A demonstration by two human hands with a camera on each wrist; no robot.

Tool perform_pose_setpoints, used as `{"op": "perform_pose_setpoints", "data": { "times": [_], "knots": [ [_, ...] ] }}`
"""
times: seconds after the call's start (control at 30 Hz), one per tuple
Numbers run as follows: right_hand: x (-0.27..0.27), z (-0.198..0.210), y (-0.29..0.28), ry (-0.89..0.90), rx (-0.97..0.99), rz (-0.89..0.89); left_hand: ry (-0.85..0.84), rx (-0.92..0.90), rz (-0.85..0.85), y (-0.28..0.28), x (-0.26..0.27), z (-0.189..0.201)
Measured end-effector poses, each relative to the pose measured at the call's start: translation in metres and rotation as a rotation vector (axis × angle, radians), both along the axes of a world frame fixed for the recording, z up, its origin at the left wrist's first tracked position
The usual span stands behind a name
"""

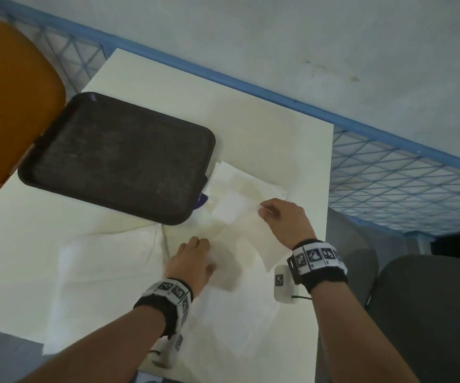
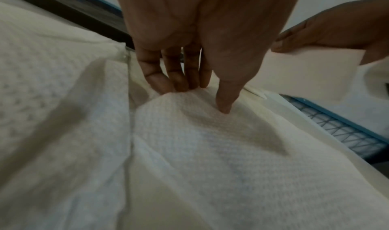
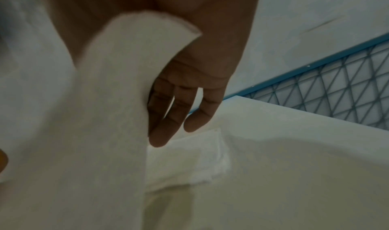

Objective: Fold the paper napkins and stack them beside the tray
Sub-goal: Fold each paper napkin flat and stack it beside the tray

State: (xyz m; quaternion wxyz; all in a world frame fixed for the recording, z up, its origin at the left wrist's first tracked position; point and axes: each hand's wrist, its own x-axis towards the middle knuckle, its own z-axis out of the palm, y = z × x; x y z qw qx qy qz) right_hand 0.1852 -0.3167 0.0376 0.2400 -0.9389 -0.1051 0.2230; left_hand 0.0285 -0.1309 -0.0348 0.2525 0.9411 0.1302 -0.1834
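Note:
A dark brown tray (image 1: 118, 158) lies on the white table (image 1: 251, 128). Just right of it sits a low stack of folded white napkins (image 1: 248, 181) (image 3: 189, 160). My right hand (image 1: 264, 212) pinches a white napkin (image 1: 256, 241) (image 2: 305, 70) (image 3: 109, 100) by its edge, lifted a little off the table near the stack; its other fingers (image 3: 166, 122) hang loose. My left hand (image 1: 195, 250) (image 2: 202, 97) presses straight fingers and thumb onto a textured napkin (image 2: 210, 150) flat on the table. Unfolded napkins (image 1: 107, 272) spread out at the front left.
An orange chair back (image 1: 7, 106) overlaps the tray's left end. A blue-framed wire mesh (image 1: 403, 183) runs behind and right of the table. A grey seat (image 1: 430, 313) stands at the lower right. The table's right edge is close to my right wrist.

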Motion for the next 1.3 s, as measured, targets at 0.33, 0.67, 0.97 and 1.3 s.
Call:
{"op": "perform_pose_setpoints", "data": {
  "times": [0.33,0.67,0.97,1.3],
  "knots": [
    [0.096,-0.036,0.039,-0.090,-0.028,0.075,0.068,-0.083,0.207,0.007,0.013,0.009],
    [0.056,-0.033,0.024,-0.481,-0.025,0.035,0.013,-0.076,0.160,0.019,0.012,0.021],
    [-0.098,-0.045,-0.022,-0.141,0.273,-0.349,-0.078,-0.280,0.182,0.035,0.021,0.040],
    [-0.149,-0.027,-0.023,0.090,0.479,-0.641,-0.203,-0.423,-0.119,0.053,0.026,0.088]
  ]
}}
